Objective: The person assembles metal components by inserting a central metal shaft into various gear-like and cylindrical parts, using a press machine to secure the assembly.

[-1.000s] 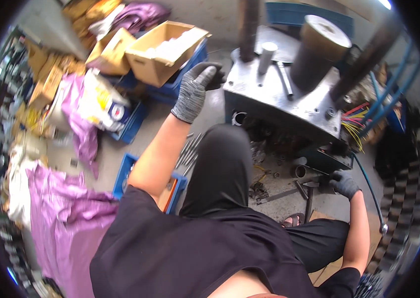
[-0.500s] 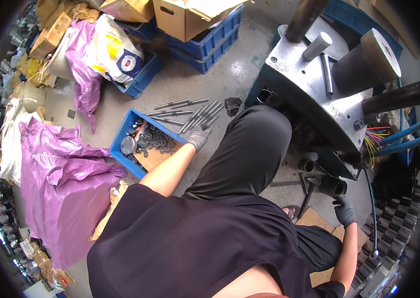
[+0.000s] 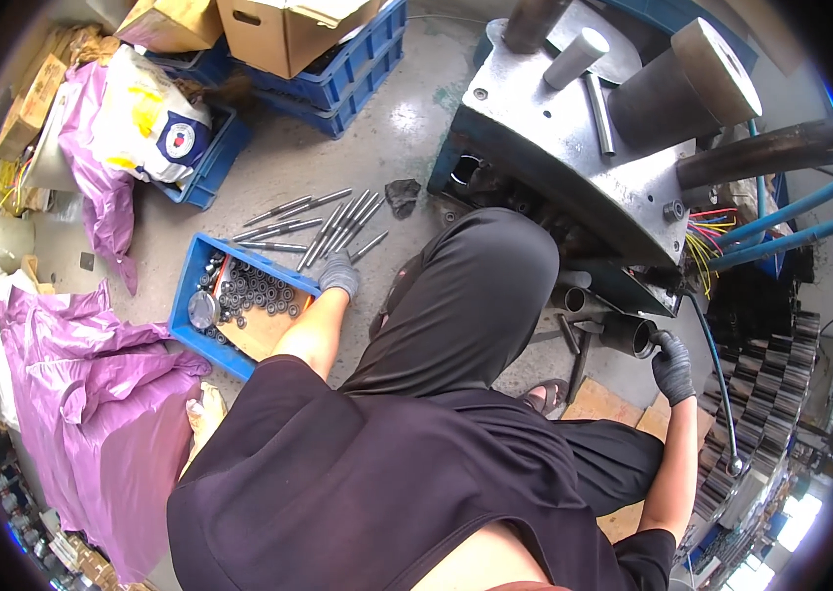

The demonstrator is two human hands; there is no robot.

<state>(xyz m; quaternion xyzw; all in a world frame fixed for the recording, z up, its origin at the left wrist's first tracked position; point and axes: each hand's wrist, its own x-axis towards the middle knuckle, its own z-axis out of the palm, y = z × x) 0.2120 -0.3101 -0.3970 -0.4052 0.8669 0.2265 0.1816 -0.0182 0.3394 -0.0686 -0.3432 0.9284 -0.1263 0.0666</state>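
My left hand (image 3: 339,275), in a grey glove, is low over the floor with its fingers curled at the near end of a thin steel rod (image 3: 369,246). Several more pointed steel rods (image 3: 335,229) lie fanned out just beyond it. Beside that wrist stands a blue crate (image 3: 207,347) with many small bearings (image 3: 254,288), a round clear-lidded tub (image 3: 203,309) and a piece of cardboard. At the right, my gloved right hand (image 3: 672,366) has its fingertips closed on the rim of a dark metal tube (image 3: 623,335). The tube lies on its side; the fingers' undersides are hidden.
A heavy steel press block (image 3: 574,128) with thick columns stands beyond my knee. Stacked ribbed metal parts (image 3: 771,379) and a cable (image 3: 717,374) are at the right. Purple sheeting (image 3: 91,394) covers the left; blue crates (image 3: 337,89) with cardboard boxes stand at the back.
The whole view has shifted, so things sit further left and the press higher. My right fingers have come up onto the tube's rim. My left hand stays by the rods, one now further apart.
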